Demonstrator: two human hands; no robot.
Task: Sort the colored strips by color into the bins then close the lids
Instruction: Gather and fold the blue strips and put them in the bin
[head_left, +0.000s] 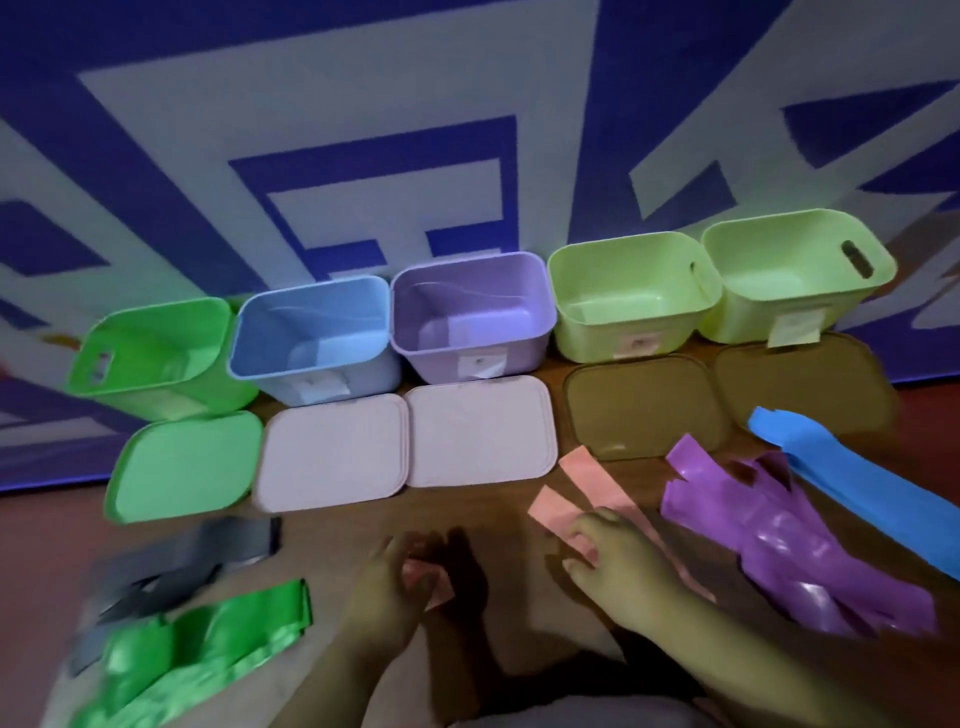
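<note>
Several open bins stand in a row: a bright green bin (156, 353), a blue bin (311, 332), a purple bin (467, 306) and two pale green bins (631, 299) (795, 270). Lids lie in front of them. My left hand (395, 582) pinches a folded pink strip (431, 584). Over more pink strips (587, 483) on the floor, my right hand (618, 561) rests with its fingers on them. Purple strips (779, 525) and blue strips (857, 478) lie to the right. Grey strips (182, 561) and green strips (192, 654) lie to the left.
A green lid (182, 467), two pale pink lids (332, 452) (478, 431) and two brown lids (644, 410) (800, 384) lie flat on the brown floor. Behind the bins rises a blue and white patterned wall (363, 156).
</note>
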